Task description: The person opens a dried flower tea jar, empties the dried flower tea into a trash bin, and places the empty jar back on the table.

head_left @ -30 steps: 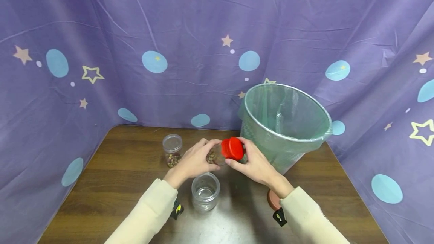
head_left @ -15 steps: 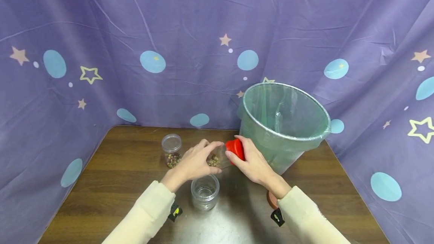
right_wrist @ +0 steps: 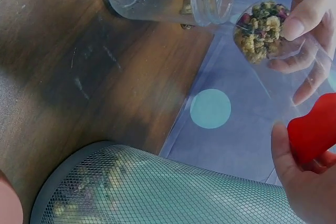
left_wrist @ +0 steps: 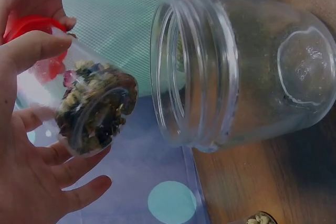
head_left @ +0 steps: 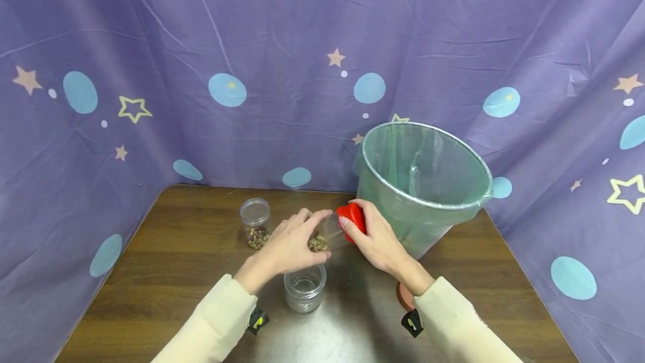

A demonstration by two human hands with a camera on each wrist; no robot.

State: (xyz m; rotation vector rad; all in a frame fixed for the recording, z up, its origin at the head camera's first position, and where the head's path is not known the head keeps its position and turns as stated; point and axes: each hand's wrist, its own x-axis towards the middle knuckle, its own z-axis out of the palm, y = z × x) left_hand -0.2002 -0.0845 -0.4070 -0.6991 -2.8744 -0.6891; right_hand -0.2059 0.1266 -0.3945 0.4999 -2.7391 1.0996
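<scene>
My left hand (head_left: 289, 245) holds a tilted clear plastic jar (left_wrist: 44, 90) round its side, above the table. Dried flowers (left_wrist: 97, 108) fill its lower part. At the jar's mouth my right hand (head_left: 378, 240) grips a red lid (head_left: 353, 220), fingers over the top and thumb on the near side. Whether the lid is still seated on the mouth, I cannot tell. Just below the left hand, a wide clear jar (head_left: 304, 293) stands upright without a lid. Behind the left hand, another clear jar (head_left: 255, 214) with dried flowers at its bottom stands upright.
A mesh bin (head_left: 423, 234) with a pale green liner stands at the back right; yellowish bits show through its mesh in the right wrist view. A pinkish-brown lid (head_left: 405, 297) lies partly under the right wrist. A purple curtain (head_left: 282, 71) hangs round the wooden table (head_left: 166, 273).
The red lid has turned in my right hand, its flat top swinging away to the right, with the fingers now further over it. The jar in my left hand has shifted slightly.
</scene>
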